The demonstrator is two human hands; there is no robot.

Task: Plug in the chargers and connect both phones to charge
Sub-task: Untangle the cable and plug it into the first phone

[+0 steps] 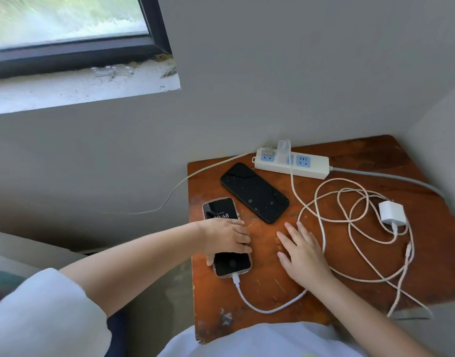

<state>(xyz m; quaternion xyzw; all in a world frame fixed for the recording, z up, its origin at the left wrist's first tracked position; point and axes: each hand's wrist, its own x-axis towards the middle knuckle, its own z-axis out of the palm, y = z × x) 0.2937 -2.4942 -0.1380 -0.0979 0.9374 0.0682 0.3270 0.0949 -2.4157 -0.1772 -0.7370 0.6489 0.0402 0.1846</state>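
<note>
A phone in a light case (225,215) lies at the table's left side with its screen lit; a white cable (260,306) is plugged into its near end. My left hand (227,239) lies across this phone's middle, fingers wrapped on it. A larger black phone (254,192) lies dark behind it with no cable attached. My right hand (302,252) rests flat on the table, fingers spread, empty. One white charger (284,150) stands plugged into the power strip (292,163). A second white charger (392,213) lies loose at the right among its coiled cable (350,225).
The small worn wooden table (272,279) sits in a wall corner. The strip's grey cord (391,177) runs off right and another pale cord (169,197) hangs off the left edge. A window sill is at the upper left.
</note>
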